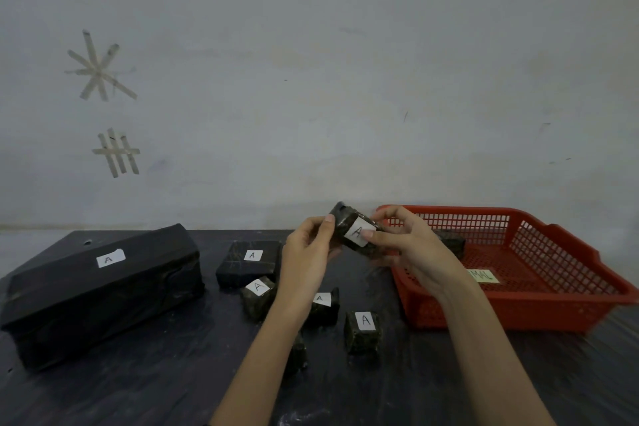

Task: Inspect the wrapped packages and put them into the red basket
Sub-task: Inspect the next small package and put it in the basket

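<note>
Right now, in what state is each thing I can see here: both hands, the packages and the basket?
held package: lifted, tilted, label A visible
left hand: grips held package
right hand: pinches held package near its label
red basket: on table, holds one package
package in basket: lies inside, partly hidden
large package: on table, label up
flat package: on table, label up
cube package: on table, label up

Left hand and right hand close together, fingers curled.
</note>
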Demonstrator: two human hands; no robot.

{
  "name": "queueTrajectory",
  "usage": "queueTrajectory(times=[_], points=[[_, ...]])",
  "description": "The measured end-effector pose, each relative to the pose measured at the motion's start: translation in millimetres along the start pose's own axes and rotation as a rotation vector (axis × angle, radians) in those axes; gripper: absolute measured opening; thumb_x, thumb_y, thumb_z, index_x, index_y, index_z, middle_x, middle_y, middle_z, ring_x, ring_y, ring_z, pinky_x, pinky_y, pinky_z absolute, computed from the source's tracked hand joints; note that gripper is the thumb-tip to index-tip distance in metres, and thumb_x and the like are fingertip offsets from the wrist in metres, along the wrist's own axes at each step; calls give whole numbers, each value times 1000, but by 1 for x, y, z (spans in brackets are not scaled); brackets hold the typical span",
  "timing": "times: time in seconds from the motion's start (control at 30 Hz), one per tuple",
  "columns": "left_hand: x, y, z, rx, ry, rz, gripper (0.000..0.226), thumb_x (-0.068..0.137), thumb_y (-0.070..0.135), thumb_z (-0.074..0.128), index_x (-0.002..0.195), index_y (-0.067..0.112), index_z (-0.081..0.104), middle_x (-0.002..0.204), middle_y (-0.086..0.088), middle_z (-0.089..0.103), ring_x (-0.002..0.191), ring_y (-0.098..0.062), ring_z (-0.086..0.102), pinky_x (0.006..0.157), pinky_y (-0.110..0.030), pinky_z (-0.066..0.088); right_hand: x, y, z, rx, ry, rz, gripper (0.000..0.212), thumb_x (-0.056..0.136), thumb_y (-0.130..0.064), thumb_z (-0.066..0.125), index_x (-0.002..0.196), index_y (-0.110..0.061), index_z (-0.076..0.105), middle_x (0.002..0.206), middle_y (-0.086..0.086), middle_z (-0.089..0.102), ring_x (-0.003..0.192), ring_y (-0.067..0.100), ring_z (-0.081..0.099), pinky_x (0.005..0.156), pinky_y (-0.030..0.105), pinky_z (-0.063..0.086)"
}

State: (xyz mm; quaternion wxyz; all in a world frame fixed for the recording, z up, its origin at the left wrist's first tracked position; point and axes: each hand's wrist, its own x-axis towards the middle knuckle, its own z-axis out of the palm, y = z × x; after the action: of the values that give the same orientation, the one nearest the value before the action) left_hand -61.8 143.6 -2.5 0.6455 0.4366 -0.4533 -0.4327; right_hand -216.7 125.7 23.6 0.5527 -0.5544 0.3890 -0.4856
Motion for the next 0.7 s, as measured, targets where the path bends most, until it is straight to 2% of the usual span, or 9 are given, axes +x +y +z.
queueTrajectory(times=[0.1, 0.2, 0.33, 0.4, 0.5, 0.6, 0.7], points=[[5, -13, 17, 118, -32, 35, 13, 97, 21, 53, 100, 23, 65, 103, -3, 70, 95, -13, 68, 79, -24, 57, -3, 0, -22, -80, 102, 16, 24, 77, -6, 75, 95, -14, 62, 78, 5, 74, 66, 14, 69, 64, 36, 58], [12, -21, 37, 319, -101, 109, 20, 98, 22, 51, 114, 25, 62, 105, 6, 67, 98, -10, 64, 89, -30, 53, -6, -2, -47, -115, 185, 31, 19, 78, -8, 75, 94, -15, 65, 84, 6, 74, 79, 20, 70, 62, 32, 58], [27, -28, 68, 553, -155, 196, 30, 100, 16, 45, 129, 13, 53, 121, -1, 56, 102, -7, 51, 85, -17, 39, -1, -6, -83, -139, 324, 68, 19, 83, -10, 72, 100, -11, 64, 94, 13, 70, 84, 26, 69, 64, 34, 61], [36, -37, 81, 650, -181, 205, 34, 100, 14, 42, 133, 9, 47, 131, -6, 47, 111, -12, 50, 89, -18, 35, 7, -5, -101, -166, 379, 94, 18, 84, -8, 71, 99, -10, 61, 101, 18, 68, 89, 31, 68, 62, 34, 62], [45, -58, 96, 768, -230, 168, 35, 101, 18, 38, 133, 7, 42, 134, -11, 41, 117, -26, 51, 94, -29, 41, 26, 3, -122, -277, 448, 144, 22, 84, -4, 71, 102, -4, 59, 110, 18, 60, 99, 31, 64, 60, 34, 61], [47, -73, 106, 853, -259, 109, 42, 103, 24, 33, 140, 7, 33, 138, -16, 38, 119, -32, 50, 99, -43, 45, 44, 16, -133, -429, 409, 271, 25, 81, 0, 71, 103, 0, 57, 111, 17, 56, 94, 31, 61, 63, 40, 61], [49, -78, 109, 875, -257, 87, 46, 104, 26, 29, 145, 7, 28, 140, -17, 39, 122, -34, 49, 99, -43, 43, 59, 30, -132, -547, 319, 399, 20, 80, 3, 71, 99, -1, 64, 114, 18, 61, 95, 33, 65, 73, 45, 61]])
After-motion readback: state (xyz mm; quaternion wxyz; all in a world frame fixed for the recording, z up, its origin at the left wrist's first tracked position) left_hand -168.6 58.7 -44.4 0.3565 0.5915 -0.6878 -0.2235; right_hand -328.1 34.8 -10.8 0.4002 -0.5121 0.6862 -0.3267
